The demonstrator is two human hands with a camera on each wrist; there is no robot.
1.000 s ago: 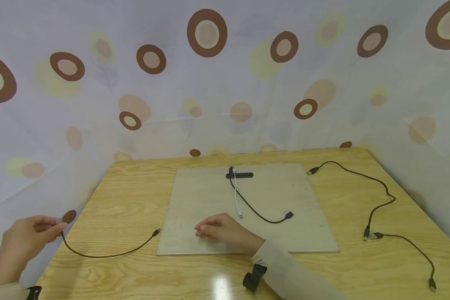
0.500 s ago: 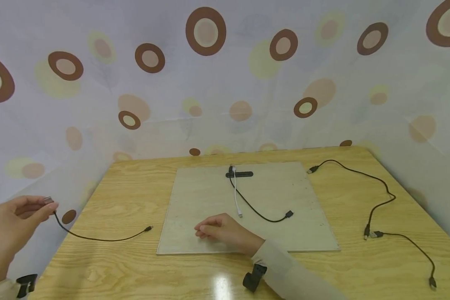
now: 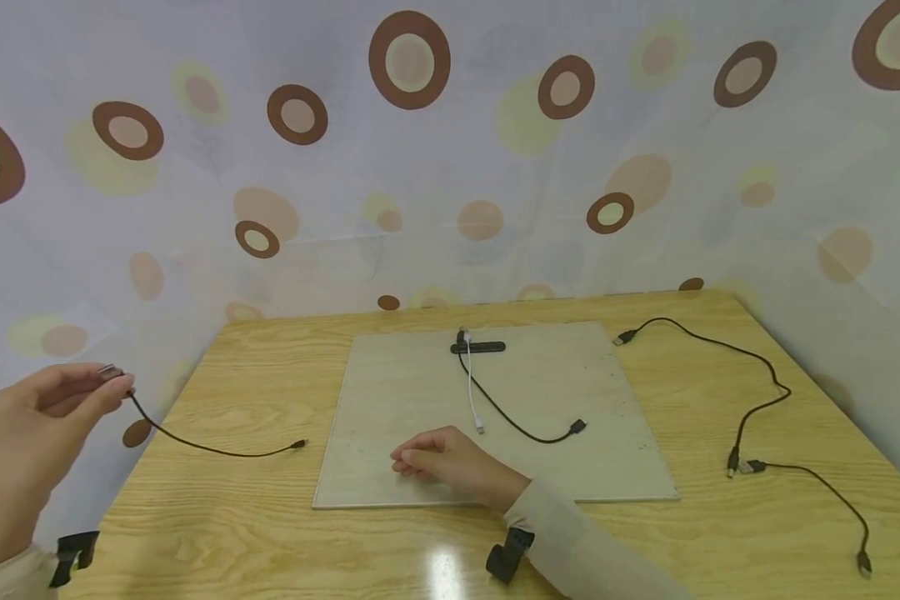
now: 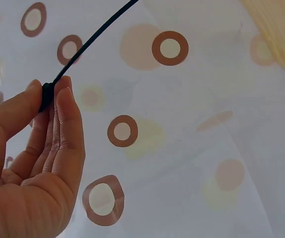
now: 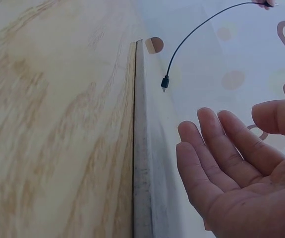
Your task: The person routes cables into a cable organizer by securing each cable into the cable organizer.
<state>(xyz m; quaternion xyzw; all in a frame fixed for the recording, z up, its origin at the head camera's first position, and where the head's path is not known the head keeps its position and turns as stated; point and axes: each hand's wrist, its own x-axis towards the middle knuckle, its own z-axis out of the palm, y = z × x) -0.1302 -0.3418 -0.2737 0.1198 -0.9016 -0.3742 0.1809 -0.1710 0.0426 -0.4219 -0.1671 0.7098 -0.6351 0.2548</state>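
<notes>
My left hand (image 3: 33,442) is raised at the far left. Its thumb and fingers pinch the USB plug of a short black USB cable (image 3: 202,447). In the left wrist view the plug's dark housing (image 4: 47,95) sits between the thumb and fingertips. The cable curves away to a smaller connector (image 5: 165,83) at its free end, seen in the right wrist view. My right hand (image 3: 453,462) is over the front of the pale board (image 3: 378,392), fingers relaxed and slightly bent, holding nothing.
On the board, a black cable (image 3: 513,422) and a short white cable (image 3: 472,392) lead from a black strip (image 3: 487,347). To the board's right, two more black cables lie on the wooden table: a longer one (image 3: 750,358) and a shorter one (image 3: 825,483). A patterned sheet (image 3: 450,167) stands behind.
My left hand has risen with the cable, first drifting left, then slightly back right. The cable's free end has shifted up and a little left. My right hand has stayed put.
</notes>
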